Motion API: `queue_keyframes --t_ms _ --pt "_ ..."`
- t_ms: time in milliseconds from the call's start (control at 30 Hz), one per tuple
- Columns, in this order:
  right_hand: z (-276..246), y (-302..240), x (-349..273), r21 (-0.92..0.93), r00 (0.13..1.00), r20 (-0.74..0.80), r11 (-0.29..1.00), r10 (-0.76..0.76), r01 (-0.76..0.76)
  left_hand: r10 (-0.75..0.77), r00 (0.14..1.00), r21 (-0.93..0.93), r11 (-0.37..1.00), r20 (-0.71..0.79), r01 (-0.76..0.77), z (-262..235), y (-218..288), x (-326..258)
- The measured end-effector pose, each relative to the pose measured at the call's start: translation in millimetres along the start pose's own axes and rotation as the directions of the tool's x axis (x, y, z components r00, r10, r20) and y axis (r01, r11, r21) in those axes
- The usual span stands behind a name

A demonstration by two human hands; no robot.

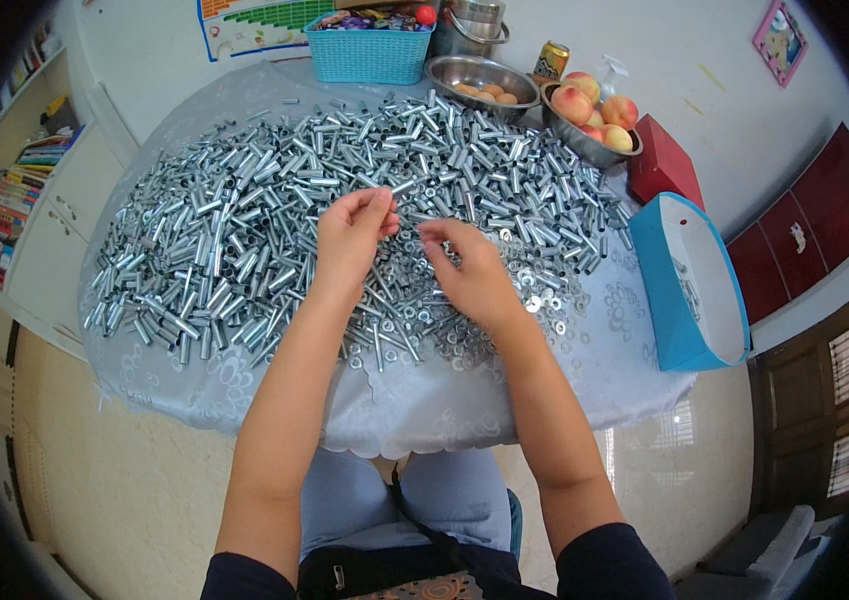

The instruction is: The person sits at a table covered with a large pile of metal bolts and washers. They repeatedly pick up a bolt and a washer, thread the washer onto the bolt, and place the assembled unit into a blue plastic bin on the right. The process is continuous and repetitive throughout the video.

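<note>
A wide heap of shiny metal sleeves (214, 225) spreads over the table, with loose washers (536, 302) and thin bolts (378, 345) toward its near middle and right. Over the heap's centre, my left hand (349, 240) is closed, thumb and fingers pinched together. A metal piece shows just past its fingertips, but I cannot tell whether it is held or lies behind. Close by on the right, my right hand (469, 270) has its fingers curled and its thumb near the index fingertip above the washers. Whatever small part it holds is too small to make out.
A blue open box (672, 290) with some metal parts inside stands at the table's right edge. Behind the heap are a blue basket (369, 55), a steel bowl of eggs (444, 70), a bowl of peaches (584, 150), a can (550, 62) and a red box (666, 165).
</note>
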State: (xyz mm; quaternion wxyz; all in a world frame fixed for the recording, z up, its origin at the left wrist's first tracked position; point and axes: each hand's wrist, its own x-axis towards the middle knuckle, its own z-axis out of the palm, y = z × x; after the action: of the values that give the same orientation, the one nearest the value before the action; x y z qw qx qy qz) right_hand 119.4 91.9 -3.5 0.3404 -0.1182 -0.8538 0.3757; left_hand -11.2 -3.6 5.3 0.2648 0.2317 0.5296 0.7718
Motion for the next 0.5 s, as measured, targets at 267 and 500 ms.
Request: queue_keyframes --t_ms 267,500 --pt "13.5 5.8 -5.6 -0.308 0.953 0.147 0.904 -0.264 0.297 -0.044 0.999 -0.014 0.999 0.025 0.044 3.2 -0.8 -2.0" --pt "16.7 1.9 -4.8 -0.359 0.961 0.116 0.891 -0.251 0.276 -0.054 0.998 -0.007 0.999 0.035 0.054 4.6 0.3 -4.1"
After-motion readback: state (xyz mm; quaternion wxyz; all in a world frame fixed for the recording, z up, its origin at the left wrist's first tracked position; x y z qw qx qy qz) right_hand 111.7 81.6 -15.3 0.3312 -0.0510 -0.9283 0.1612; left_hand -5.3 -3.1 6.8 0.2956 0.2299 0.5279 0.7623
